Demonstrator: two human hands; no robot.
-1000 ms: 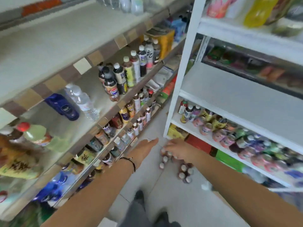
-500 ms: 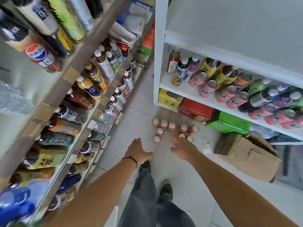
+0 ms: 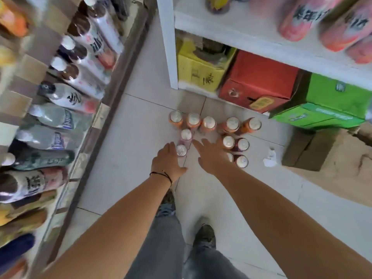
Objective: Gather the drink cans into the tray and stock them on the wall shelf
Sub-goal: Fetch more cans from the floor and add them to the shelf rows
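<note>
Several drink cans [image 3: 208,123] stand upright on the tiled floor in front of the white shelf unit [image 3: 168,57], in a row of orange ones with pink and purple ones nearer me. My left hand [image 3: 168,161] hovers open beside a small pink can [image 3: 181,150], fingers spread. My right hand [image 3: 211,156] is open above the floor between the left and right can groups, partly covering one can. Neither hand holds anything. No tray is in view.
A wall shelf of bottles [image 3: 66,101] runs along the left. Under the white shelf sit a yellow box [image 3: 199,73], a red box [image 3: 255,85] and a green box [image 3: 330,105]. A brown cardboard box [image 3: 332,158] and crumpled paper [image 3: 269,158] lie at right.
The view has tilted down and drawn closer to the floor. Both hands have dropped toward the cans and now hover right over them.
</note>
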